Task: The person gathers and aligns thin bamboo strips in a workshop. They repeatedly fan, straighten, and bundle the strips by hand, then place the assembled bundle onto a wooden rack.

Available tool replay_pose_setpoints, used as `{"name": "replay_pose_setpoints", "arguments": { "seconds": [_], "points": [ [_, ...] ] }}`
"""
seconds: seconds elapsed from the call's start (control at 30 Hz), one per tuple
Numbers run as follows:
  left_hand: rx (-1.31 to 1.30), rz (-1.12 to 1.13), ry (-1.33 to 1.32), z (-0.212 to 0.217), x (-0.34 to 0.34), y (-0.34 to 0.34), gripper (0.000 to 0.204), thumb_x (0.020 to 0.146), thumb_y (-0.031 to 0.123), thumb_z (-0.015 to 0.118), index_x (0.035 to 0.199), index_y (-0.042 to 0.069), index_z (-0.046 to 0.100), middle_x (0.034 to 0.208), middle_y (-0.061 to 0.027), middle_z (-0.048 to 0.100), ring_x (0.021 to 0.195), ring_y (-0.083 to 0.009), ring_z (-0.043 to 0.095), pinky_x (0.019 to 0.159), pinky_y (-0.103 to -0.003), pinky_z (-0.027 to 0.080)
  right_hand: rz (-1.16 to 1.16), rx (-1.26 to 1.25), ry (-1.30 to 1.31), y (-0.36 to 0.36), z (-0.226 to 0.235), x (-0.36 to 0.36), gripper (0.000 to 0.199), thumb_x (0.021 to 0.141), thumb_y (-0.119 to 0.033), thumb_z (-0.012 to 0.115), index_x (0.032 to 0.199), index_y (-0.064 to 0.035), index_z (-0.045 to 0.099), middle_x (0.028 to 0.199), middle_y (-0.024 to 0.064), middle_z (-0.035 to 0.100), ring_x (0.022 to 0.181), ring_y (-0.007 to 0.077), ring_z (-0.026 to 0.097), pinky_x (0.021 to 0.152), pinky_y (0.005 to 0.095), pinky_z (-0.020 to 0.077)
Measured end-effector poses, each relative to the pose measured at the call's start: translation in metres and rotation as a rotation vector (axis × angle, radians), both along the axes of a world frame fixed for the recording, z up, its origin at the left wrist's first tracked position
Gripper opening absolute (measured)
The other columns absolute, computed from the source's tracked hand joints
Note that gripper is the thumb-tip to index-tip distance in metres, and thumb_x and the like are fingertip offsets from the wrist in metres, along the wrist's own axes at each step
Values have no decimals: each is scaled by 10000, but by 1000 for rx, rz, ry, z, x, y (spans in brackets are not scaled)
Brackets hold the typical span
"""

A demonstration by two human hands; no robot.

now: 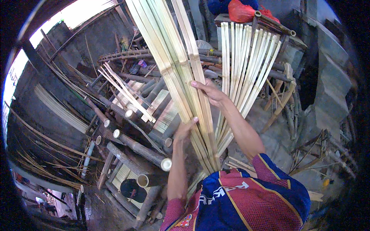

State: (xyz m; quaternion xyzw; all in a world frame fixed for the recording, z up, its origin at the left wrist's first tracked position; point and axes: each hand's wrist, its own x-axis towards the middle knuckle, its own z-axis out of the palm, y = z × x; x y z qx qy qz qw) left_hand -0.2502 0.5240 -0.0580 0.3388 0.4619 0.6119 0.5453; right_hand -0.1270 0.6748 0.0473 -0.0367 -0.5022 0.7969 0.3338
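A long bundle of pale split bamboo strips (169, 57) stands tilted in front of me, from the top edge down to my waist. Its strips lie side by side, with darker node bands across them. My left hand (186, 130) grips the bundle's left side low down, thumb on the front face. Higher up, my right hand (211, 92) holds the right side, its thumb laid across a separate strip (190, 38) that leans slightly apart at the top. The fingers of both hands are mostly hidden behind the bamboo.
More pale bamboo strips (246, 69) fan out upright at the right against a rack. Thick bamboo poles (140, 148) form a frame on the left, with a dark cap (133, 190) on it. A red plastic bag (243, 10) lies at the back. Thin sticks (50, 161) pile up far left.
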Motion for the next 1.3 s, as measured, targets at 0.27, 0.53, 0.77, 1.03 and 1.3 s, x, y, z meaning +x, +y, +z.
{"name": "replay_pose_setpoints", "arguments": {
  "seconds": [0.27,0.53,0.77,1.03,1.3],
  "points": [
    [-119,-151,-205,-18,-12,1,602,903,294,693,1358,-28,466,1250,-166,609,1128,-293,625,954,-458,531,-494,146,-122,-13,-9,-4,416,904,-310,735,1157,8,646,977,64,705,870,124,658,793,282,530],
    [-98,-196,-324,-34,-25,-1,520,931,267,618,1335,-30,485,1233,-194,622,1104,-319,645,974,-469,526,-526,126,-45,-10,-8,4,300,951,-257,684,1127,-21,621,982,65,687,854,92,644,746,255,538],
    [-72,-164,-366,-21,-15,-5,495,933,255,609,1331,-12,487,1241,-188,616,1105,-322,642,982,-473,525,-604,146,-117,-9,-13,0,294,950,-314,679,1038,-34,659,929,35,690,825,75,619,745,252,501],
    [-98,-166,-309,-24,-20,-14,481,921,253,638,1300,-15,512,1193,-158,635,1057,-291,656,942,-450,540,-548,116,-129,-3,-11,1,335,957,-331,666,1105,-30,664,991,45,682,936,104,614,832,273,490],
    [-104,-183,-243,-27,-19,-14,522,921,290,630,1308,-39,510,1285,-201,578,1190,-326,587,1009,-491,489,-1371,1058,-70,25,112,-9,351,877,-303,718,1173,-118,677,1345,166,531,1236,293,521,1027,442,439]
  ]
}}
